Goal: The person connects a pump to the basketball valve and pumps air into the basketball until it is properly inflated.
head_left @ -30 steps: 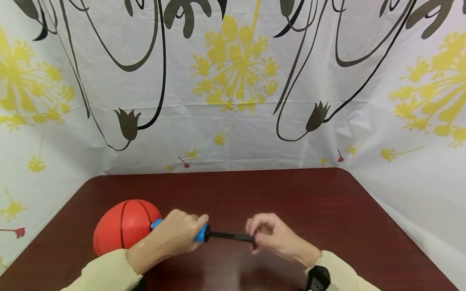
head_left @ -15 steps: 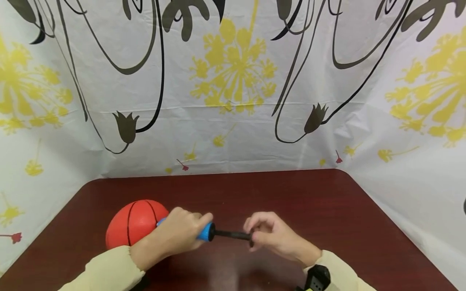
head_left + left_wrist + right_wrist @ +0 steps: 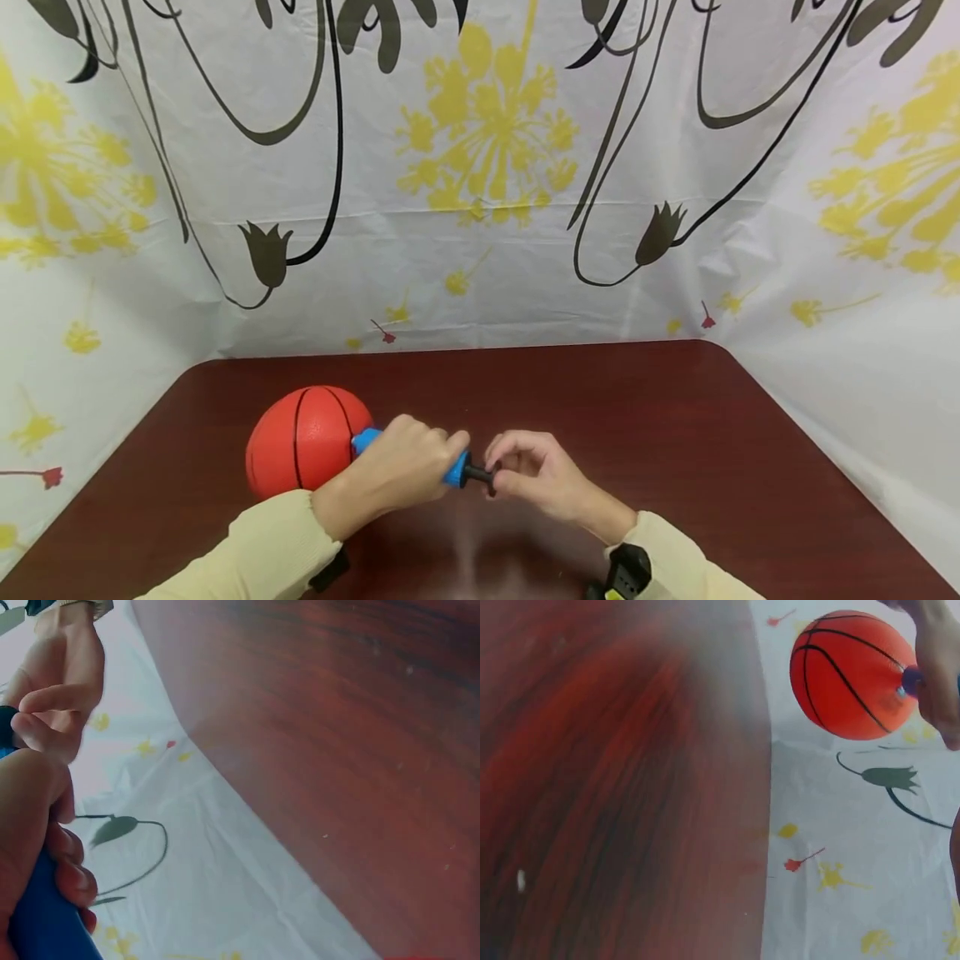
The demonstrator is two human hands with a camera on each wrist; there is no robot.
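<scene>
A red-orange ball with black seam lines (image 3: 303, 442) is at the left end of a blue hand pump (image 3: 456, 472), up off the table in the right wrist view. My left hand (image 3: 405, 468) grips the pump's blue barrel, fingers wrapped round it in the left wrist view. Only a short length of black rod shows beyond the barrel. My right hand (image 3: 543, 475) holds the black handle at the rod's end between thumb and curled fingers. Most of that handle is hidden by the fingers. The ball (image 3: 851, 675) meets the pump's blue tip in the right wrist view.
Under both hands lies a dark red-brown table (image 3: 637, 417) with rounded far corners. White cloth printed with yellow and grey flowers (image 3: 480, 283) hangs behind it and along both sides. A black watch-like device (image 3: 628, 571) sits on my right wrist.
My left hand has moved right, carrying barrel and ball with it, and the exposed rod has become much shorter. My right hand has shifted slightly left, keeping its hold on the handle.
</scene>
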